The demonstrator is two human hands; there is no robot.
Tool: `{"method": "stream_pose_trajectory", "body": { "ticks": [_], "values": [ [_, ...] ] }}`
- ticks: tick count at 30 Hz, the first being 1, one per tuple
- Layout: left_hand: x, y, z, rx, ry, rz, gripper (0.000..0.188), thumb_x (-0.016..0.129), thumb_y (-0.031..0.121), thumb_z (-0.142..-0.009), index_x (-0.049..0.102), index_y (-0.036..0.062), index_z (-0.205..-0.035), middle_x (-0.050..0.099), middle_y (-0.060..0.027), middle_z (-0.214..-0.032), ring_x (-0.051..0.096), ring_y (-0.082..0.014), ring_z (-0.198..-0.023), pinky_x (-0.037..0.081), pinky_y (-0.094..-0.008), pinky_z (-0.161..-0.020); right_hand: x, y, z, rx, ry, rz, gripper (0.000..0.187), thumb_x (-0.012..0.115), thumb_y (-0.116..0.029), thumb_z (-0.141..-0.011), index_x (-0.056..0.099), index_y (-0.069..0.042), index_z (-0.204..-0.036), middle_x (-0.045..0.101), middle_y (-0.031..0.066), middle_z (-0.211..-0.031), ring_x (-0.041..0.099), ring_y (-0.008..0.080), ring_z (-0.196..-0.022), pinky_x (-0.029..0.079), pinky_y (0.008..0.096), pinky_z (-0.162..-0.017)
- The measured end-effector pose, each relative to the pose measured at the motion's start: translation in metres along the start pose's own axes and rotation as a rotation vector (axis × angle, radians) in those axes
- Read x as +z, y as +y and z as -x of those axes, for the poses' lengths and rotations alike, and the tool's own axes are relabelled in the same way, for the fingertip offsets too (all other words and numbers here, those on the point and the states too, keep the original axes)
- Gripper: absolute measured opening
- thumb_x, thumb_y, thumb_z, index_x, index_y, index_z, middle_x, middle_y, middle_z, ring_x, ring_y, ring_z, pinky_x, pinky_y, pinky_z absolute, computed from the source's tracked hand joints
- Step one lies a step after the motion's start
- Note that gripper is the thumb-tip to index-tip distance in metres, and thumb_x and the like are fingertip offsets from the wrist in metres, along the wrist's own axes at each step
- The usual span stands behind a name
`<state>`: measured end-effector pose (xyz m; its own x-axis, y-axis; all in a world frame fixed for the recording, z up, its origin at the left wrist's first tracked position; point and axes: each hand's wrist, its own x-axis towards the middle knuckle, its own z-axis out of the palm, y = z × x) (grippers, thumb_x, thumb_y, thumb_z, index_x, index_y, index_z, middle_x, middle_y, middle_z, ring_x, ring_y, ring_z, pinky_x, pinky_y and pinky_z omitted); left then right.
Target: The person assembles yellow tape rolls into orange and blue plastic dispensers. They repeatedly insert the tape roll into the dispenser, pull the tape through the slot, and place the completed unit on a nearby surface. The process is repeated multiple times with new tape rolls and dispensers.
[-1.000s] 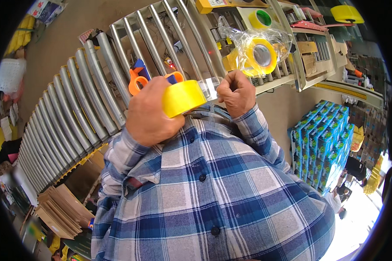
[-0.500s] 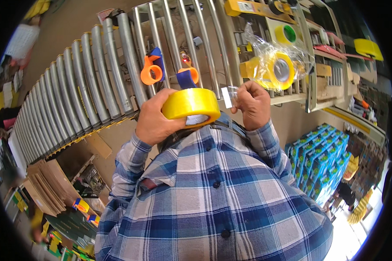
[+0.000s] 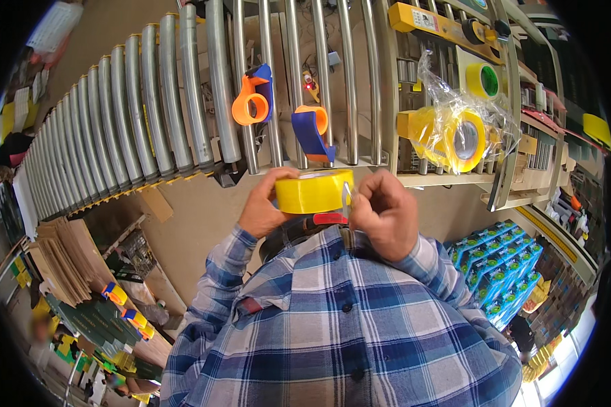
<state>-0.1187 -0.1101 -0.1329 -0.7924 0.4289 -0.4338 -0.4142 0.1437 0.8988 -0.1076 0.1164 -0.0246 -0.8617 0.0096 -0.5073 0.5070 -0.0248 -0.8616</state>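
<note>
My left hand [image 3: 261, 210] grips the yellow tape roll [image 3: 313, 191], fingers wrapped round its far side; my right hand [image 3: 385, 214] pinches its loose end at the right rim; both hang just before the roller conveyor's near edge [image 3: 319, 165], two tape dispensers [image 3: 312, 129] lying beyond.

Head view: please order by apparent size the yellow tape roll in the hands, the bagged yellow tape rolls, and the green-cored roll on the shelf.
Largest to smallest:
1. bagged yellow tape rolls
2. yellow tape roll, looks close to the bagged ones, and it is nearer the camera, so unsure
3. green-cored roll

Clear plastic bag [image 3: 455, 115] of yellow tape rolls, right of rollers; blue packs [image 3: 499, 261] below.
</note>
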Motion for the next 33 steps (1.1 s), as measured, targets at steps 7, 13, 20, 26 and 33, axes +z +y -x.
{"method": "stream_pose_trajectory", "body": {
  "ticks": [7,13,20,26,33],
  "values": [
    [-0.064,-0.011,-0.055,-0.085,-0.201,-0.041,0.081,0.068,0.005,-0.07,0.035,0.0092,-0.144,0.041,-0.0097,-0.14,0.044,-0.0283,-0.128,0.041,-0.0455,-0.104,0.002,-0.009,0.023,-0.176,0.251,0.06,0.011,0.061,0.004,-0.085,0.052,0.0,-0.09,0.055,0.0031,-0.082,0.056,0.0075,-0.073,0.048,0.021,-0.067],
    [-0.035,-0.011,-0.13,0.428,-0.258,-1.127,0.058,0.066,0.006,-0.076,0.05,0.0158,-0.131,0.043,-0.0155,-0.137,0.042,-0.0363,-0.127,0.038,-0.0441,-0.103,-0.003,-0.017,0.034,-0.219,0.499,0.009,0.007,0.058,0.0,-0.091,0.05,0.0,-0.091,0.056,0.0041,-0.079,0.059,0.0098,-0.062,0.052,0.0233,-0.059],
    [-0.001,-0.035,-0.192,0.356,-0.581,-1.401,0.044,0.073,0.001,-0.067,0.066,0.0142,-0.108,0.038,-0.0133,-0.144,0.04,-0.0348,-0.131,0.041,-0.0438,-0.101,-0.011,-0.016,0.054,-0.253,0.633,-0.015,0.007,0.059,-0.001,-0.091,0.052,0.0,-0.092,0.059,0.0064,-0.08,0.061,0.0114,-0.062,0.053,0.0233,-0.059],
    [-0.046,-0.022,-0.154,0.435,-0.153,-0.838,0.032,0.083,0.023,-0.071,0.064,0.0041,-0.088,0.046,-0.0155,-0.129,0.052,-0.0323,-0.115,0.048,-0.0406,-0.092,-0.02,-0.011,0.059,-0.259,0.709,-0.062,0.007,0.059,0.001,-0.09,0.052,0.001,-0.091,0.059,0.0064,-0.083,0.059,0.0111,-0.061,0.052,0.0235,-0.058],
    [-0.048,0.018,-0.071,-0.251,-0.03,0.883,0.036,0.054,0.033,-0.095,0.058,-0.001,-0.108,0.063,-0.0103,-0.091,0.063,-0.0294,-0.093,0.049,-0.0497,-0.093,-0.037,-0.009,0.045,-0.314,0.583,-0.07,0.007,0.059,0.0,-0.091,0.051,0.0,-0.091,0.058,0.0054,-0.081,0.059,0.0113,-0.062,0.051,0.0236,-0.057]
  ]
}}
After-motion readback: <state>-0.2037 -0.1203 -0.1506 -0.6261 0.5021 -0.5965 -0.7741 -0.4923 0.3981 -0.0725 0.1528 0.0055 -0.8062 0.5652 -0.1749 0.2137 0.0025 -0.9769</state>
